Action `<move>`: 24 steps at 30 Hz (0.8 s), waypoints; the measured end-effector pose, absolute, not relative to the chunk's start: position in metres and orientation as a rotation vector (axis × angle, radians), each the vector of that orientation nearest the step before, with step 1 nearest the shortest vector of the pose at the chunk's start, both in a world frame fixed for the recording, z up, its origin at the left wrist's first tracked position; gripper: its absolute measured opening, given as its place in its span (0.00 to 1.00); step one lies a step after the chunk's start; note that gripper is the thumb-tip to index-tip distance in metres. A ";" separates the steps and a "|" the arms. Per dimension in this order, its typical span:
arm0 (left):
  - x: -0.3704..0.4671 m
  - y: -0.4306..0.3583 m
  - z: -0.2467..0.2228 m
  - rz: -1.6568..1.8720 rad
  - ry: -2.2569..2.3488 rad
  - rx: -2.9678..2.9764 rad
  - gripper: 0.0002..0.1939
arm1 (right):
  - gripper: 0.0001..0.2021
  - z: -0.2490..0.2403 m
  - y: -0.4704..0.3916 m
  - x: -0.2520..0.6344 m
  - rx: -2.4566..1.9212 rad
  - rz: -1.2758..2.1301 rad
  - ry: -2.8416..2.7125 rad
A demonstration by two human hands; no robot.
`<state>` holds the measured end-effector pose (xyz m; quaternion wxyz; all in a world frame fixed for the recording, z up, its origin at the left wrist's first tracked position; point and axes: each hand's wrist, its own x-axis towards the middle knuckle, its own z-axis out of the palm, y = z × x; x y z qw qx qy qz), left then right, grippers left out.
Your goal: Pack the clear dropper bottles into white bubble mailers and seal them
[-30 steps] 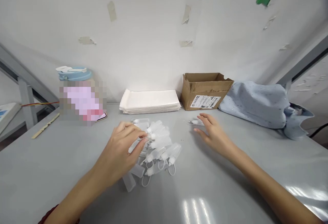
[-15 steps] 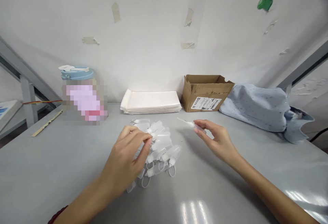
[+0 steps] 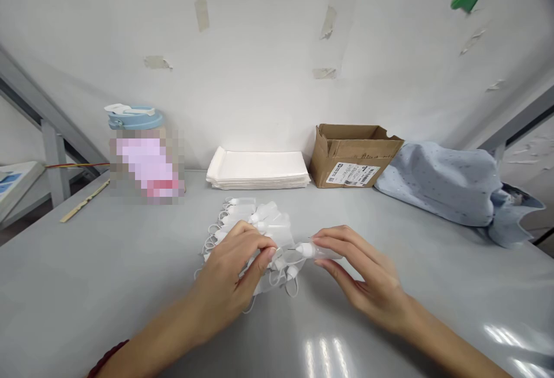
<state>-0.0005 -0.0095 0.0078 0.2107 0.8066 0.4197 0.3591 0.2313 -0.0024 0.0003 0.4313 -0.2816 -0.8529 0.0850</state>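
My right hand (image 3: 361, 268) grips a small clear squeeze bottle (image 3: 322, 251) between thumb and fingers. The bottle lies nearly level, with its white cap and thin tip pointing left. My left hand (image 3: 240, 262) is pinched closed just left of that tip; something small and whitish shows at its fingertips, too small to name. Below and behind the hands lies a pile of similar clear bottles (image 3: 277, 228) with white caps and looped straps. My left hand hides part of this pile.
Against the wall sit a stack of white padded envelopes (image 3: 259, 167) and an open cardboard box (image 3: 357, 156). A light blue cloth (image 3: 437, 182) lies at the right. A blue-lidded container (image 3: 136, 118), partly blurred, stands at the left beside a thin strip (image 3: 85, 201).
My right hand has brought the bottle left and closer to me. My left hand has shifted right, so the fingertips of both hands are now close together over the pile.
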 end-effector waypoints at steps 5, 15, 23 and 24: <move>-0.001 -0.012 0.015 0.834 1.220 1.929 0.12 | 0.17 0.003 -0.005 0.230 -0.695 0.180 -2.116; 0.000 -0.010 0.023 0.763 1.052 1.427 0.12 | 0.16 0.013 -0.015 0.226 -0.695 0.274 -2.090; 0.002 -0.013 0.026 0.701 1.041 1.403 0.11 | 0.15 0.013 -0.017 0.226 -0.688 0.291 -2.123; 0.002 -0.013 0.026 0.695 1.046 1.404 0.12 | 0.15 0.013 -0.017 0.226 -0.683 0.288 -2.124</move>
